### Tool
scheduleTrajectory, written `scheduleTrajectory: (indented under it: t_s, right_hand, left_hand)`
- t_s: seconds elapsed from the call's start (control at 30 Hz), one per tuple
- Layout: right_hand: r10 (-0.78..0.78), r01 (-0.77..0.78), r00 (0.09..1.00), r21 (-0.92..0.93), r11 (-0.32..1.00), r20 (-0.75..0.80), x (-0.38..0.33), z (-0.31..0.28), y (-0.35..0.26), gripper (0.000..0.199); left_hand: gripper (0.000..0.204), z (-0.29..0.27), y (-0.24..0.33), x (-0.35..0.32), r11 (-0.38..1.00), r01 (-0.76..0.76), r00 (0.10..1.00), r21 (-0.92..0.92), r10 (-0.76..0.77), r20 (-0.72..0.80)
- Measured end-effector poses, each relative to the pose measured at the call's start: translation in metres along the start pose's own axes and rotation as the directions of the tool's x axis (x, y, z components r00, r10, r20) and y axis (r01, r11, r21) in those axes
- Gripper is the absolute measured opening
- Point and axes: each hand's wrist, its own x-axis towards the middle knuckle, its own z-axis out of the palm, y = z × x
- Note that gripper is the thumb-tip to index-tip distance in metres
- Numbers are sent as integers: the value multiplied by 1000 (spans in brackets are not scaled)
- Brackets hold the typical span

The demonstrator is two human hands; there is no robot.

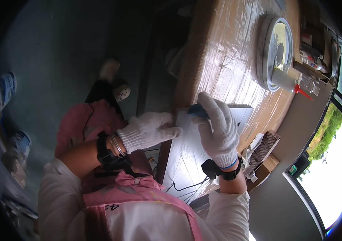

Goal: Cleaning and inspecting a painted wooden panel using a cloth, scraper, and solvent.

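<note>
Both my hands wear white knitted gloves. My right hand (218,128) is pinched round a small dark-blue piece (198,111), perhaps a cloth or pad, whose kind I cannot make out. It is held above a pale flat panel (193,146) with thin lines across it, brightly lit on its lower part. To the left, my left hand (149,129) hovers by the panel's edge with its fingers stretched out and the thumb apart. Nothing shows in it.
The wooden table (227,52) is covered with shiny clear film. On it stand a round pan (264,52) and a white bottle (284,79) with a red nozzle. A woven basket (265,148) and a cardboard box (265,170) sit near the wall. Black cables (189,188) run by the panel.
</note>
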Motion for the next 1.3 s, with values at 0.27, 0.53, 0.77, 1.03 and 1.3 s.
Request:
scheduleTrajectory:
  t_s: [0.27,0.53,0.77,1.03,1.3]
  right_hand:
    - [183,-200,976,-151,968,-119,-31,-24,45,54]
    - [97,-113,988,-133,985,-120,-31,-16,42,59]
    - [256,-280,937,-69,958,-239,-51,-37,76,53]
    - [283,-341,908,-153,928,-309,-69,-51,118,45]
    - [237,-274,937,-118,955,-258,-59,-51,109,49]
  left_hand:
    - [38,-3,3,-1,978,6,997,-207,11,81]
    - [42,-11,26,-3,994,107,991,24,-109,81]
    - [36,-11,21,-1,995,56,993,-77,-48,106]
    - [35,-21,45,4,989,97,978,112,-116,174]
    - [34,-18,55,10,973,42,994,228,-64,90]
